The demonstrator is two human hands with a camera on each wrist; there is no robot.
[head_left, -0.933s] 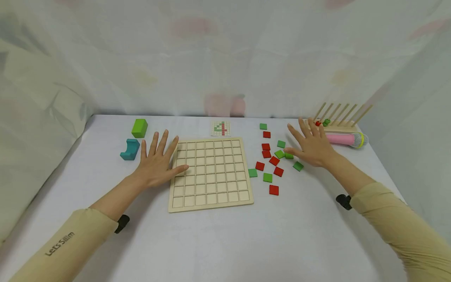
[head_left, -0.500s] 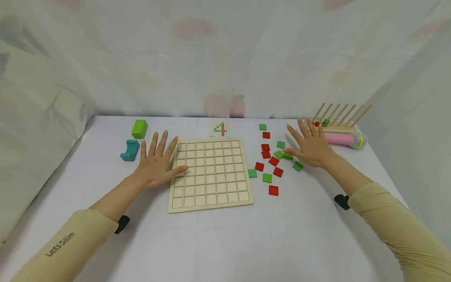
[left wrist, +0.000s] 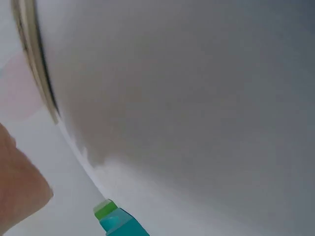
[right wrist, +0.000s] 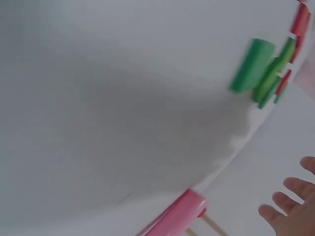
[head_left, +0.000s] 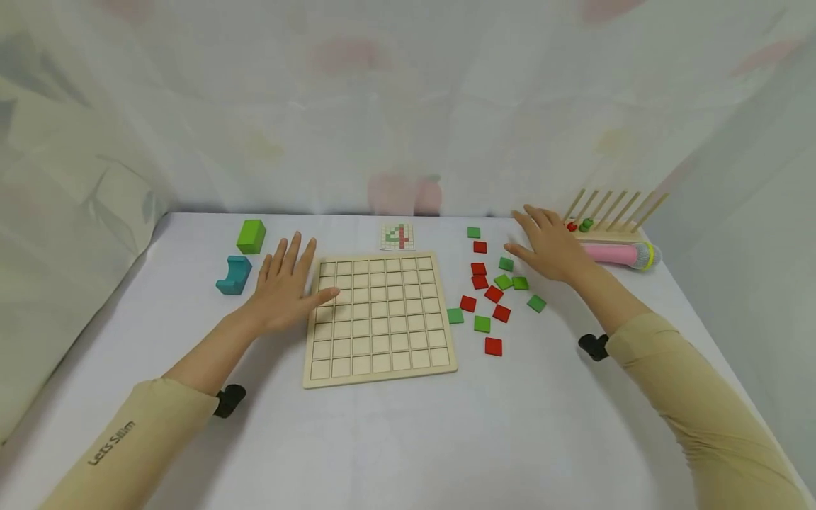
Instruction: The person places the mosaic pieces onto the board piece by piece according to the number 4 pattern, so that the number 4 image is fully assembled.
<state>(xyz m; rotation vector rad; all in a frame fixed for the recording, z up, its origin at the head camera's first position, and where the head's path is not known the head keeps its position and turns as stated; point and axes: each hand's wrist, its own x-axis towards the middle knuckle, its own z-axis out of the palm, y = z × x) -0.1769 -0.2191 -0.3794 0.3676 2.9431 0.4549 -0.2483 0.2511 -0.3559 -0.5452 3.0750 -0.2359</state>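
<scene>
My left hand (head_left: 285,294) hovers with spread fingers at the left edge of a wooden grid board (head_left: 382,319), its thumb over the board's cells. Nothing is in it. To the right, my right hand (head_left: 550,244) is also spread and holds nothing. It hangs above the table beyond the scattered red tiles (head_left: 494,294) and green tiles (head_left: 537,303), near the pink toy microphone (head_left: 612,254). In the right wrist view its fingertips (right wrist: 283,201) show apart from the microphone. A small pattern card (head_left: 398,237) with green and red squares lies behind the board.
At the back left stand a green block (head_left: 251,236) and a teal curved block (head_left: 234,275). A wooden rack with upright pegs (head_left: 612,230) stands at the back right, with small red and green pieces on it. A patterned curtain (head_left: 408,106) hangs behind the white table.
My right hand has moved left and slightly back toward the far edge. The left hand has shifted only a little, its fingers closer together. Tiles and board stay in place.
</scene>
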